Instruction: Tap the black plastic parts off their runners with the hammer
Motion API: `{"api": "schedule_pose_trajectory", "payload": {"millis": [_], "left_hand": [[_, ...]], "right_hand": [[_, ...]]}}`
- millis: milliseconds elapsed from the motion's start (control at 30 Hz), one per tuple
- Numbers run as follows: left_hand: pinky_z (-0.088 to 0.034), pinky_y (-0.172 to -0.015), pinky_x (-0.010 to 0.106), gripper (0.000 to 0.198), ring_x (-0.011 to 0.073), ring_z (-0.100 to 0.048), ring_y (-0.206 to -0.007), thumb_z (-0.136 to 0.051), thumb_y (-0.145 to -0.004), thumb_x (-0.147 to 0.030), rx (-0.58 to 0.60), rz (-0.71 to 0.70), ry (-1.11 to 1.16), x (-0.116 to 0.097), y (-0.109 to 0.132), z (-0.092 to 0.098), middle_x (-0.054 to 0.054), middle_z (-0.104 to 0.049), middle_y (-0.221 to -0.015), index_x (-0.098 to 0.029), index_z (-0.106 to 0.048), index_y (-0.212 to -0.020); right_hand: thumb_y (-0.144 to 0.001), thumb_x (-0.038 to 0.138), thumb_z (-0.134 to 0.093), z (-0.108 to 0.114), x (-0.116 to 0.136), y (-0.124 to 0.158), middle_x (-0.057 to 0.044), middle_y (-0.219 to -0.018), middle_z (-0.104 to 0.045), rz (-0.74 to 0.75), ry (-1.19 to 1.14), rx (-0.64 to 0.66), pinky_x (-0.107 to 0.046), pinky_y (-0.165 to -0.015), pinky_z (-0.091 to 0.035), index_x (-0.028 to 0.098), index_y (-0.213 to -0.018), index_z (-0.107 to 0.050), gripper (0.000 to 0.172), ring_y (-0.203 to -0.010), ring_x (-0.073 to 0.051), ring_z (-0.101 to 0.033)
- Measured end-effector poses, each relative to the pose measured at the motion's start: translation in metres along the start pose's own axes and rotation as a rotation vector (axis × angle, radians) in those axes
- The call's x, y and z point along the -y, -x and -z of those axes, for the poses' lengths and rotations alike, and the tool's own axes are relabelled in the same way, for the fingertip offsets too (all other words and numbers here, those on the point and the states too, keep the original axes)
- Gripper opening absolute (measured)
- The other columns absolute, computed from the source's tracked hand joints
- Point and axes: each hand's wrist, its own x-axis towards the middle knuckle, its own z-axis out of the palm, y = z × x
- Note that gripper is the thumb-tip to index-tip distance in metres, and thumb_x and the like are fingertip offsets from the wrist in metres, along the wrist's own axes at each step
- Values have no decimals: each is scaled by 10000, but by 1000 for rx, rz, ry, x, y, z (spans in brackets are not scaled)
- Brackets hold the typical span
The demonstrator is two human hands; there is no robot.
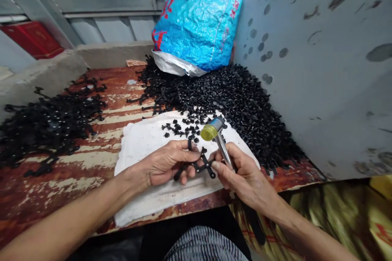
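At far left, the concrete ledge (33,75) bounds the table (88,171), and a tangled heap (55,122) of black links lies against it. Between that heap and the cloth (131,200) runs a strip of worn wood, giving my left forearm room at the side. The cloth's left edge lies well apart from the heap; its near left corner comes close to the table's front edge.

My left hand (171,161), above the cloth, grips the black linkage (200,167) between thumb and fingers. The linkage is held over the middle of the cloth, its crossed bars pointing toward my other hand. Just beyond it, loose rivets (182,126) dot the far part of the cloth. Behind them the blue bag (202,20) leans, its pale mouth resting on the rivet pile (245,102).

My right hand (241,171) is wrapped around the handle of the hammer (226,153), yellow face up and turned left; its fingertips seem to touch the linkage's right end. Here room is tighter: the pile crowds the cloth's far right edge and spreads to the grey panel (321,89). Below the table's front edge sit yellow sacks (343,212).
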Motion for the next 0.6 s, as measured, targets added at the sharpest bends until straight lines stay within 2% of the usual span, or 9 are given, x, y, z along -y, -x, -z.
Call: {"api": "schedule_pose_trajectory", "payload": {"millis": [167, 267, 367, 500, 600], "left_hand": [[-267, -261, 104, 94, 35, -456, -347, -641, -720, -35, -268, -28, 159, 0, 6, 3, 7, -609, -622, -102, -586, -683], [-214, -256, 89, 126, 19, -433, -347, -605, -778, -36, -311, -37, 158, 0, 3, 1, 15, -600, -630, -88, -585, -665], [-204, -258, 80, 141, 15, -405, -340, -660, -766, -40, -316, -51, 110, 1, 1, -1, -32, -523, -543, -94, -587, -659], [-202, -257, 77, 159, 3, -346, -304, -676, -756, -31, -385, -76, 75, 2, 1, 3, -71, -467, -490, -114, -578, -662], [-209, -255, 83, 182, -3, -329, -291, -679, -758, -38, -434, -74, 57, 3, 2, 8, -69, -474, -491, -112, -566, -637]], "right_hand": [[-922, 382, -512, 4, -8, 0, 73, -547, -505, -82, -18, -106, -206, -381, -290, 218, -925, -496, 164, -410, -79, -361], [-918, 417, -513, 7, -12, 5, 80, -509, -514, -134, -44, -134, -207, -369, -287, 218, -903, -476, 203, -373, -73, -344], [-920, 403, -492, 12, -11, 7, 76, -512, -509, -130, 13, -142, -210, -365, -273, 206, -939, -492, 198, -375, -79, -357], [-925, 326, -451, 18, -3, -3, 57, -571, -553, -78, 125, -40, -220, -367, -256, 190, -1059, -487, 194, -368, -80, -338], [-928, 262, -434, 18, 0, -15, 43, -601, -579, -42, 177, 70, -225, -410, -290, 189, -1058, -483, 157, -397, -85, -374]]}}
